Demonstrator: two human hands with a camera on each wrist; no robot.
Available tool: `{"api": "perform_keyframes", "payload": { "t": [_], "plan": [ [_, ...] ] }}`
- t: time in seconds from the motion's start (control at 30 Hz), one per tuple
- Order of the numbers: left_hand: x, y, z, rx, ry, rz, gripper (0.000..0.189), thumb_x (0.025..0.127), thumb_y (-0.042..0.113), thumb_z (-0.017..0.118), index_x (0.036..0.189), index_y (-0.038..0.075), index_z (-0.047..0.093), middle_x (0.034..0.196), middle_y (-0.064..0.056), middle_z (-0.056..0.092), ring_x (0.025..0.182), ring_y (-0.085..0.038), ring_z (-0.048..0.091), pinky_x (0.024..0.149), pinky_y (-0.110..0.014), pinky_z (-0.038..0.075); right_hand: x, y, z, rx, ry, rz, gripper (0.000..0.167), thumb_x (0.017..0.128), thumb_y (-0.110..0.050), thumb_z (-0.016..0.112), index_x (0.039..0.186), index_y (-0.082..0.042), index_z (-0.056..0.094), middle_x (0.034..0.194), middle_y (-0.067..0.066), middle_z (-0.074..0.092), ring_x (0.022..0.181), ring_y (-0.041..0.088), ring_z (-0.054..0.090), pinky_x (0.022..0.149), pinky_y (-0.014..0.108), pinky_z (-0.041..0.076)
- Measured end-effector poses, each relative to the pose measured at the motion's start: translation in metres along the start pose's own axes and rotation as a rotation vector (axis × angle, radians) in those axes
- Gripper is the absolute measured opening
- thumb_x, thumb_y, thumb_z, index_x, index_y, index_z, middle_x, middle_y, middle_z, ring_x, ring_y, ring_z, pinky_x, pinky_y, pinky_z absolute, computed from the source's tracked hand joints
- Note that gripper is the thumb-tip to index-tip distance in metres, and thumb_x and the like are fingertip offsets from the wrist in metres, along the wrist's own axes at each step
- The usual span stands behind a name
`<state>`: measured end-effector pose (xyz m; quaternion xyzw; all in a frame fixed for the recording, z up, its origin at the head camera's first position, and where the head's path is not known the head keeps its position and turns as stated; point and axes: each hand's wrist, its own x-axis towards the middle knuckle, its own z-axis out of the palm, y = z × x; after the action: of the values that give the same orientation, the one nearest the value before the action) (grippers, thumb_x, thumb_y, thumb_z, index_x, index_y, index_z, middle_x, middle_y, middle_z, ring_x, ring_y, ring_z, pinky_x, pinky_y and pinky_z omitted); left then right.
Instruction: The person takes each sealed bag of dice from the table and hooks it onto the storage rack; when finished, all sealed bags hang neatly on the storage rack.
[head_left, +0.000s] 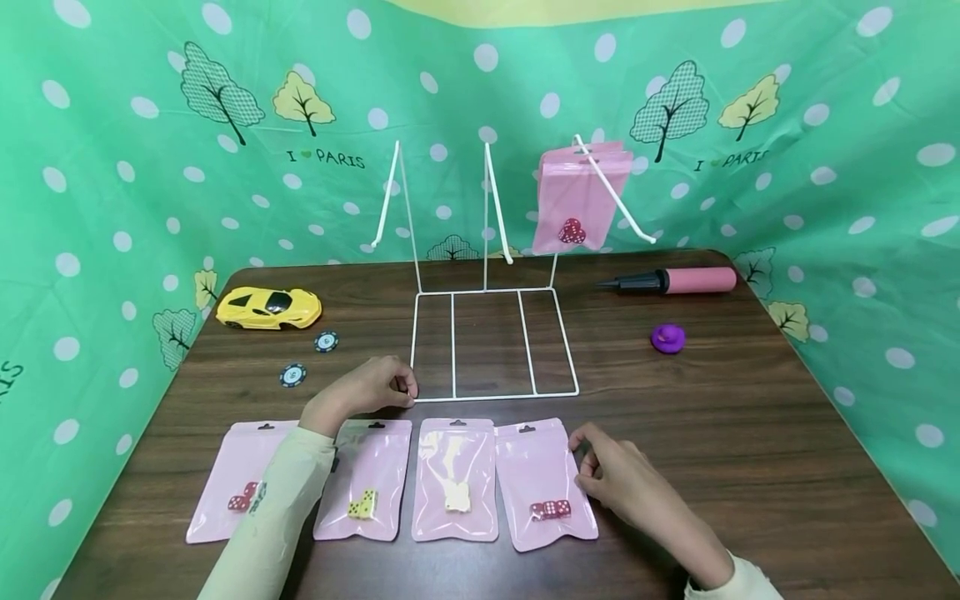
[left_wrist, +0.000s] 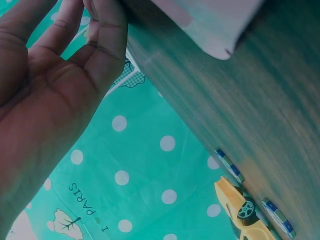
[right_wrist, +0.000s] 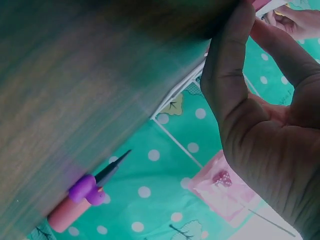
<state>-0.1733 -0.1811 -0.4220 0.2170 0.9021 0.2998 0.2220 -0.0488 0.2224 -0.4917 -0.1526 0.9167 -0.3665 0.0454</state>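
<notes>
My right hand (head_left: pixel 618 467) was nearer: rightmost pink bag (head_left: pixel 534 471) lay on the tabletop (head_left: pixel 750 433), just left of its fingers (head_left: pixel 589 432), long axis toward the rack (head_left: pixel 495 397); pinched or not, couldn't tell. Left hand (head_left: pixel 367 387) pinched the rack's near-left corner.

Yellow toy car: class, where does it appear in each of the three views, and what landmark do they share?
Head view: the yellow toy car is toward the left, about halfway up.
Left wrist view: lower right, cut off by the bottom edge.
Right wrist view: not in it.
Shared landmark: the green dotted cloth, in all three.
</notes>
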Motion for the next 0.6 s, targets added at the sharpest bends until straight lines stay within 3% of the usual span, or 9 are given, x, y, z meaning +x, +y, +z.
{"api": "perform_keyframes", "payload": {
  "t": [0.1,0.2,0.33,0.47,0.6],
  "plan": [
    [0.0,0.0,0.0,-0.001,-0.003,-0.005,0.009,0.097,0.0,0.079,0.092,0.007,0.075,0.088,-0.003,0.065,0.081,-0.016,0.059,0.076,-0.033,0.053,0.0,0.007,0.0,0.011,-0.028,-0.015,0.04,0.082,0.001,0.073,0.116,-0.018,0.064,0.075,-0.015,0.059,0.056,0.002,0.053,0.049,0.024,0.043],
    [0.0,0.0,0.0,0.0,-0.005,-0.004,0.01,0.096,0.0,0.08,0.092,0.007,0.075,0.088,-0.002,0.064,0.081,-0.016,0.058,0.077,-0.033,0.052,-0.002,-0.014,-0.012,0.083,-0.079,-0.015,0.034,0.082,0.004,0.069,0.112,-0.012,0.067,0.075,-0.01,0.057,0.056,0.004,0.055,0.049,0.026,0.047],
    [-0.001,0.0,0.0,0.003,-0.004,-0.002,0.011,0.096,0.001,0.08,0.091,0.008,0.074,0.089,-0.003,0.063,0.082,-0.016,0.058,0.077,-0.034,0.052,-0.003,-0.047,-0.029,0.176,-0.131,0.065,0.027,0.083,0.008,0.066,0.106,-0.006,0.069,0.079,-0.005,0.054,0.059,0.004,0.055,0.05,0.027,0.054],
    [0.0,-0.001,0.0,0.003,-0.003,-0.014,0.012,0.096,0.001,0.08,0.091,0.01,0.074,0.091,-0.003,0.062,0.083,-0.017,0.058,0.077,-0.034,0.052,-0.001,-0.061,-0.039,0.165,-0.116,0.137,0.028,0.083,0.01,0.068,0.105,-0.005,0.071,0.083,-0.003,0.053,0.062,0.004,0.052,0.052,0.026,0.055],
    [0.0,0.0,0.001,0.001,0.0,-0.018,0.013,0.096,0.001,0.08,0.09,0.011,0.073,0.091,-0.003,0.062,0.083,-0.017,0.058,0.078,-0.034,0.052,0.0,-0.061,-0.044,0.151,-0.068,0.139,0.029,0.081,0.011,0.068,0.105,-0.006,0.071,0.084,-0.003,0.055,0.059,0.003,0.053,0.053,0.027,0.055]
  ]
}}
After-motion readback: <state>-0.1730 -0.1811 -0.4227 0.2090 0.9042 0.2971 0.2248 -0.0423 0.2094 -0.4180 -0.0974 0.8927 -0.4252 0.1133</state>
